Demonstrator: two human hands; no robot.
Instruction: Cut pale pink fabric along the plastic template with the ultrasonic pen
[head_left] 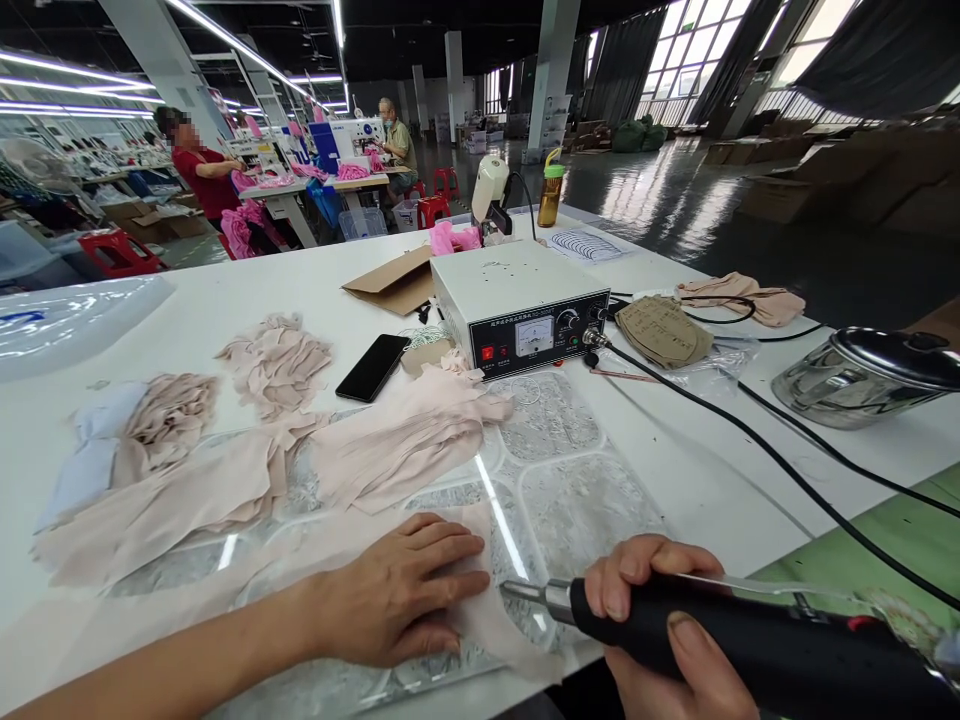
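My left hand (405, 590) lies flat on a strip of thin beige fabric (517, 640), fingers stretched out, pressing it against a clear sheet over a grey marbled mat (577, 500). In my right hand (667, 610) is a black ultrasonic spot-welding gun (757, 640), fingers wrapped around its body. Its metal tip (525, 591) points left, close to the fabric's edge and just right of my left fingertips; whether it touches cannot be made out. Beyond my left hand lie a pile of beige fabric pieces (405, 430) and another stack (172, 500).
A white control box (517, 265) with a dial stands behind the mat, beside a black phone (373, 366). Black cables (750, 440) cross the right side. Farther right are brown card templates (664, 330) and a lidded steel pot (862, 380). Two people work at sewing machines behind.
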